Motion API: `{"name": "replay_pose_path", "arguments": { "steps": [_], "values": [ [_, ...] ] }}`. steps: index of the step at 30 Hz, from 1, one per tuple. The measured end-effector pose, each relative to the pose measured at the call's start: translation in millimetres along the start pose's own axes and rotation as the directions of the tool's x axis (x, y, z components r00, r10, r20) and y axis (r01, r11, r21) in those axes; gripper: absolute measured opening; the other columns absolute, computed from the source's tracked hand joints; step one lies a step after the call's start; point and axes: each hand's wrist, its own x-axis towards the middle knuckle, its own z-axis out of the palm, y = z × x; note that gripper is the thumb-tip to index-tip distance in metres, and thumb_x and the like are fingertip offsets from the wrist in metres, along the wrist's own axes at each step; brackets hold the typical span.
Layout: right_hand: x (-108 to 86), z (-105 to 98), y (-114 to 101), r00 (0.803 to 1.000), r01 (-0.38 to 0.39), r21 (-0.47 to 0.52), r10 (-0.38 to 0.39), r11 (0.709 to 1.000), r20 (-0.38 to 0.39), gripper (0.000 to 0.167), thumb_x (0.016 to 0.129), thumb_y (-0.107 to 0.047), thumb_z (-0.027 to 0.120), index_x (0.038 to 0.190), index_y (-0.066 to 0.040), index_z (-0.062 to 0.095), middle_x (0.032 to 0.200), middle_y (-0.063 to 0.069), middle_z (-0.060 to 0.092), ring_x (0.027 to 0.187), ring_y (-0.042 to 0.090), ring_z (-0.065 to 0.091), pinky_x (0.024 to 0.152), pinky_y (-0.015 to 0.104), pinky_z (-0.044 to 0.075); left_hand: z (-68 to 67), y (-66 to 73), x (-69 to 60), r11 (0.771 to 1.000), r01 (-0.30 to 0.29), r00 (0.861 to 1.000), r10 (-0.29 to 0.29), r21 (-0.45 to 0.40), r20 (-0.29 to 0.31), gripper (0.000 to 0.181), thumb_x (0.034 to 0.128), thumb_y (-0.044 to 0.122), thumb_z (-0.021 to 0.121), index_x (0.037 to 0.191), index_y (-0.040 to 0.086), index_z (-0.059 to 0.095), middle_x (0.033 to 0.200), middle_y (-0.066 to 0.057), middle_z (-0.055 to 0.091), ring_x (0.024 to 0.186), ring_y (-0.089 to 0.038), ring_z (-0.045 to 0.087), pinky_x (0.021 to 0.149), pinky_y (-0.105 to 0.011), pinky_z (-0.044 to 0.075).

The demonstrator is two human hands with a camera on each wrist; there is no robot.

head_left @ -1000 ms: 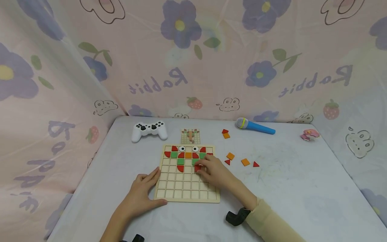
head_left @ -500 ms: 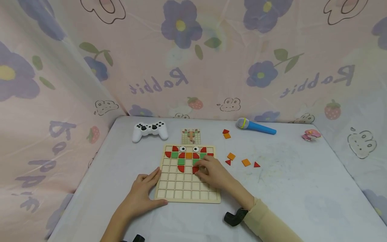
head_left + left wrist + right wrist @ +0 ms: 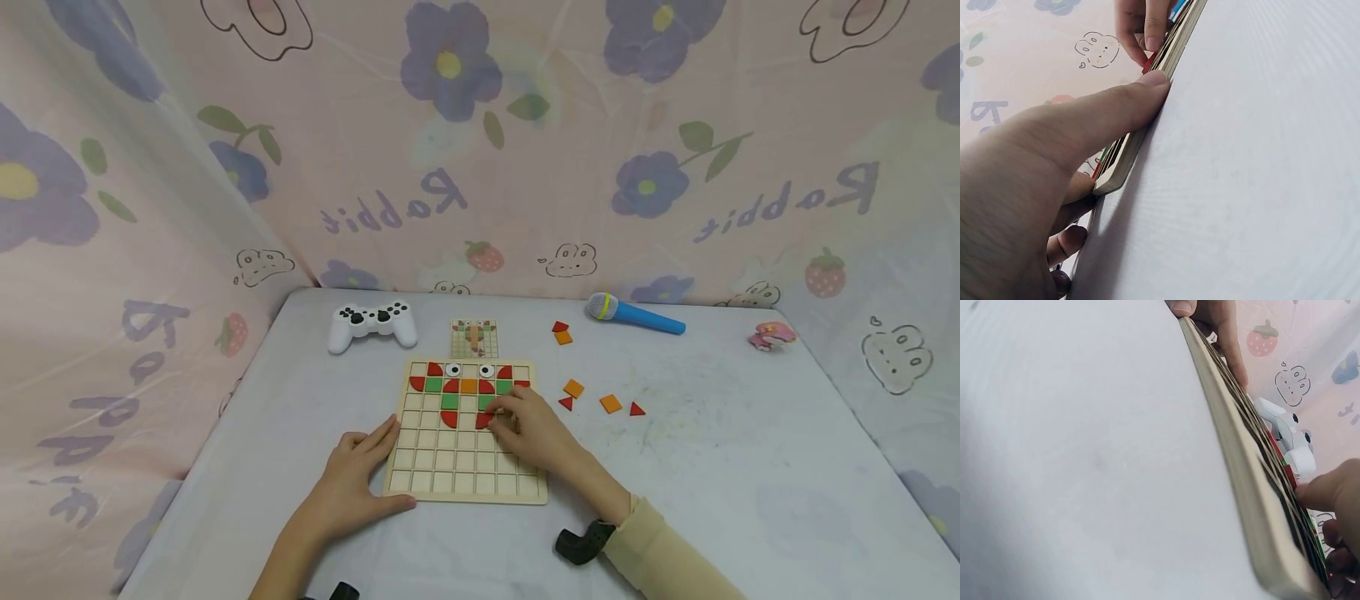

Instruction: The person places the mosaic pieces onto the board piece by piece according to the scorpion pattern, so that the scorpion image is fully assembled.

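Note:
A wooden grid board point(image 3: 442, 482) lies on the white table, with red, green and orange tiles and two eye tiles in its upper rows. My left hand point(image 3: 347, 477) rests at the board's lower left corner, fingers straight along the left edge. In the left wrist view its thumb point(image 3: 1100, 115) presses the near edge. Over the board's right half, my right hand point(image 3: 536, 429) pinches a red quarter-circle tile point(image 3: 482, 422), which lies at a cell below a green square tile point(image 3: 484, 402). The right fingers partly cover this tile and its neighbours.
A small pattern card point(image 3: 474, 338) lies just beyond the board. Right of the board are loose orange squares point(image 3: 610, 403) and red pieces point(image 3: 637, 408). Farther back sit a white game controller point(image 3: 372, 325), a blue toy microphone point(image 3: 636, 313) and a pink toy point(image 3: 771, 335).
My right hand has shifted the red quarter-circle tile slightly left, to line up with the green tile's column. The left hand has stayed in place at the board's corner.

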Motion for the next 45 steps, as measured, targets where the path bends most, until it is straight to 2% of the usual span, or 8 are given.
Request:
{"name": "replay_pose_path", "arguments": {
  "steps": [8,14,23,29,37,45],
  "values": [
    [3.1,6,-5,0.999,0.037,-0.038,-0.037,0.999,-0.003,0.024,0.096,-0.030,0.080,0.115,-0.016,0.078,0.101,-0.004,0.065,0.087,0.011,0.049,0.077,0.031,0.045,-0.7,-0.4,0.2,1.000,0.002,1.000,-0.002,-0.002,0.001,0.111,0.0729,0.064,0.090,0.162,0.015,0.046,0.172,0.006,0.035,0.130,-0.024,0.042,0.103,-0.052,0.045],
    [4.1,8,-5,0.999,0.041,-0.042,-0.042,0.998,-0.018,0.021,0.096,-0.027,0.081,0.113,-0.016,0.079,0.099,-0.004,0.065,0.086,0.011,0.049,0.077,0.032,0.045,0.6,-1.5,0.4,1.000,-0.005,1.000,0.005,-0.001,-0.006,0.111,0.0727,0.064,0.090,0.161,0.015,0.046,0.171,0.005,0.036,0.128,-0.023,0.042,0.102,-0.051,0.045],
    [3.2,3,-5,1.000,-0.001,0.002,0.001,1.000,0.000,0.022,0.096,-0.024,0.081,0.115,-0.016,0.078,0.100,-0.004,0.063,0.089,0.012,0.050,0.078,0.030,0.046,1.0,-1.2,-0.4,1.000,-0.011,1.000,0.011,-0.007,-0.019,0.110,0.0723,0.062,0.091,0.161,0.015,0.047,0.171,0.006,0.036,0.128,-0.022,0.042,0.102,-0.051,0.044],
    [3.0,-2,-3,0.999,-0.042,0.003,0.042,0.999,-0.019,0.020,0.093,-0.021,0.083,0.112,-0.015,0.078,0.096,-0.005,0.062,0.091,0.013,0.053,0.080,0.031,0.049,-0.4,0.5,-1.5,1.000,-0.020,0.999,0.019,-0.022,-0.030,0.110,0.0717,0.060,0.093,0.161,0.014,0.047,0.171,0.006,0.037,0.127,-0.021,0.042,0.102,-0.049,0.044],
    [-1.8,-22,8,0.989,-0.133,0.000,0.133,0.991,-0.059,0.025,0.091,-0.019,0.086,0.114,-0.015,0.077,0.094,-0.003,0.059,0.091,0.015,0.051,0.074,0.029,0.047,-0.2,0.0,-0.5,1.000,-0.012,1.000,0.011,-0.023,-0.024,0.110,0.0717,0.061,0.092,0.161,0.014,0.046,0.171,0.007,0.037,0.127,-0.021,0.042,0.103,-0.050,0.044],
    [-17.8,-54,43,0.970,-0.202,-0.020,0.197,0.979,-0.145,0.028,0.092,-0.018,0.084,0.117,-0.010,0.076,0.092,0.002,0.063,0.087,0.021,0.056,0.078,0.037,0.049,-0.4,0.2,-0.7,1.000,-0.010,1.000,0.009,-0.017,-0.022,0.110,0.0721,0.062,0.091,0.161,0.015,0.046,0.171,0.007,0.037,0.127,-0.021,0.042,0.102,-0.049,0.044]
  ]
}}
